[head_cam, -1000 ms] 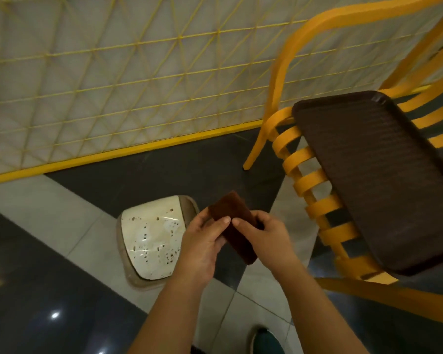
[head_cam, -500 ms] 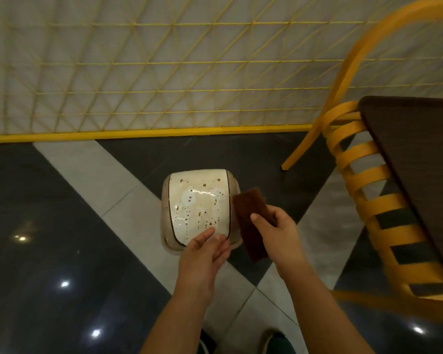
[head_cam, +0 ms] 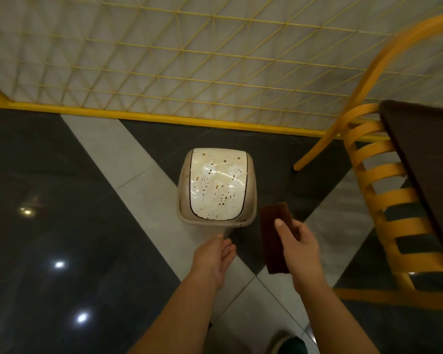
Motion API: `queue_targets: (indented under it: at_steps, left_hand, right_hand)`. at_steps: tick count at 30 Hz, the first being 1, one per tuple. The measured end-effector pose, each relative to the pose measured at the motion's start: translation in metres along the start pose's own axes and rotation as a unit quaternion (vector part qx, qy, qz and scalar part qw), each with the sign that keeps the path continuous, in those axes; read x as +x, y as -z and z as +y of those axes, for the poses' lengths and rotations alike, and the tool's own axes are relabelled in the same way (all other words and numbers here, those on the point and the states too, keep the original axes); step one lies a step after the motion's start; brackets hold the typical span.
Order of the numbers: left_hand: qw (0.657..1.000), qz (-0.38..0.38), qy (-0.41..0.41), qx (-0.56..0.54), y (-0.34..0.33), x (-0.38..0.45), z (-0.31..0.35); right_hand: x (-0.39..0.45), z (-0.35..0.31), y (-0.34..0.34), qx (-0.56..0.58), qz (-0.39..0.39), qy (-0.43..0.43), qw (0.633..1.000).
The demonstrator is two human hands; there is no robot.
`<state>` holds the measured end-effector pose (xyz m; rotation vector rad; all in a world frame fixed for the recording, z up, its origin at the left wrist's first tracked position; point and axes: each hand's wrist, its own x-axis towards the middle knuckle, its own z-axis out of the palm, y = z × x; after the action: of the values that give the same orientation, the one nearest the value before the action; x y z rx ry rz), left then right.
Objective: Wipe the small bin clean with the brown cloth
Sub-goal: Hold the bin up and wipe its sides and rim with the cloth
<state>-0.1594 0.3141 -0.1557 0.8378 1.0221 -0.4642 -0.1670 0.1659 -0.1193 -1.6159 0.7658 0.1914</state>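
Note:
The small beige bin (head_cam: 216, 186) stands on the floor at the centre, its white swing lid spattered with brown spots. My right hand (head_cam: 298, 245) grips the brown cloth (head_cam: 273, 236), a flat dark rectangle held just right of and nearer than the bin, not touching it. My left hand (head_cam: 212, 256) hovers in front of the bin's near edge with fingers straight and relaxed, holding nothing; whether a fingertip touches the bin is unclear.
A yellow slatted chair (head_cam: 384, 185) stands at the right with a dark brown tray (head_cam: 430, 159) on its seat. A wall with yellow wire mesh (head_cam: 189, 60) runs behind the bin. The floor is glossy dark and light tiles. A shoe tip (head_cam: 289, 343) shows at the bottom.
My left hand has let go of the cloth and dropped towards the bin's near edge. The view has swung so the bin sits centred; my right hand keeps the cloth.

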Motion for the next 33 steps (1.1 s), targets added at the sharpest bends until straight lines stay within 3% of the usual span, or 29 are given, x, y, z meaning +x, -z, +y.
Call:
queue_targets:
  at_steps: [7,20,27,33]
  left_hand:
    - [0.999,0.010,-0.021,-0.024,-0.011,0.027,0.007]
    - [0.997,0.030,-0.035,-0.057,-0.006,0.051,0.003]
    - [0.994,0.076,-0.059,-0.045,0.019,0.031,-0.017]
    - [0.994,0.095,-0.053,-0.014,0.036,0.020,-0.019]
  right_hand:
    - [0.021,0.019,-0.016,-0.100,0.017,0.027,0.994]
    - [0.015,0.039,-0.017,-0.091,0.040,0.012,0.995]
    - [0.004,0.019,-0.014,-0.101,0.052,0.106,0.988]
    - [0.012,-0.005,-0.018,-0.156,0.076,0.221,0.960]
